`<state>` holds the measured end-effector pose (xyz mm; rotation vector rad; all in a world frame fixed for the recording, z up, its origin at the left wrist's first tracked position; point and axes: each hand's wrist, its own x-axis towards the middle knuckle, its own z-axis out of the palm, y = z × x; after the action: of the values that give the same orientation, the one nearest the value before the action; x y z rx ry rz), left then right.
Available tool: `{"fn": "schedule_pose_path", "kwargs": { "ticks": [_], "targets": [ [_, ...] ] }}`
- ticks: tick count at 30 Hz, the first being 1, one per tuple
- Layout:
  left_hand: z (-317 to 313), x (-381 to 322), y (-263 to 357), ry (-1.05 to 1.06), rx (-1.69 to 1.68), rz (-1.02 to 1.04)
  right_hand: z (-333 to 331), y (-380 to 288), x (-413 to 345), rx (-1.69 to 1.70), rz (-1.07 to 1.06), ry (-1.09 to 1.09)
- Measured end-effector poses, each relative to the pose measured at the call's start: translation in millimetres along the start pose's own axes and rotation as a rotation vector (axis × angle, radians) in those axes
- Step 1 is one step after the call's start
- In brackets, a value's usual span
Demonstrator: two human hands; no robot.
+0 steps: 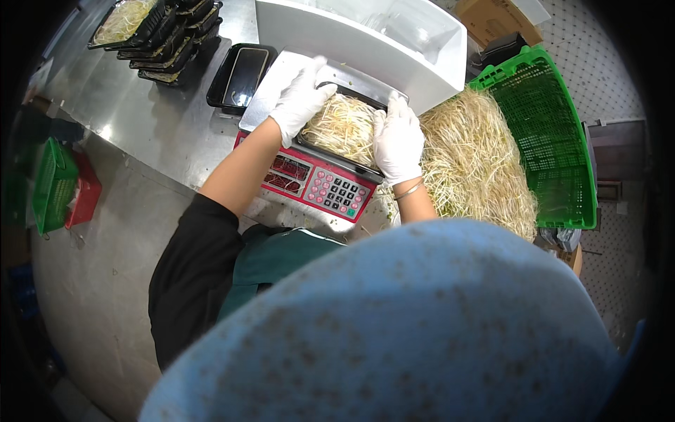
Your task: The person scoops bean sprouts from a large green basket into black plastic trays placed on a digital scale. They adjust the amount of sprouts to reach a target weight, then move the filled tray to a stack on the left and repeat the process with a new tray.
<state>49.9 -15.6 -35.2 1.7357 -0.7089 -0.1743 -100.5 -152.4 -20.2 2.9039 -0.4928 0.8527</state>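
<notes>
A black plastic tray heaped with bean sprouts rests on the metal pan of a red digital scale. My left hand, in a white glove, holds the tray's left side with the thumb over the rim. On the opposite side my right hand, also gloved, grips the right edge, its fingers pointing away from me. The undersides of both hands are hidden. To the right lies a large pile of loose sprouts, close to my right hand.
Behind the scale stands a white foam box. An empty black tray lies left of the scale on the steel table. Stacked filled trays stand farther left. A green plastic crate lies tipped behind the sprout pile.
</notes>
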Motion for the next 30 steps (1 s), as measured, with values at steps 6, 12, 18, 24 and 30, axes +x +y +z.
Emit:
{"fn": "schedule_pose_path", "kwargs": {
  "ticks": [6,12,18,24,30],
  "targets": [
    [13.3,-19.8,31.1,-0.166,0.935,0.439,5.8,4.2,-4.2,0.044,-0.005,-0.007],
    [-7.6,-16.3,31.1,-0.011,0.129,0.062,0.6,9.4,-1.6,0.518,0.303,-0.116],
    [-64.5,-85.3,-6.1,0.099,-0.462,-0.234,-34.1,48.8,-76.9,1.296,0.712,-0.105],
    [-17.9,-92.8,39.5,-0.22,-0.737,-0.46,-19.3,-6.4,-97.4,0.921,0.286,-0.203],
    [-155.4,-111.9,-57.3,0.392,-0.913,-0.241,-30.4,-0.9,-48.1,1.165,0.337,-0.229]
  ]
}}
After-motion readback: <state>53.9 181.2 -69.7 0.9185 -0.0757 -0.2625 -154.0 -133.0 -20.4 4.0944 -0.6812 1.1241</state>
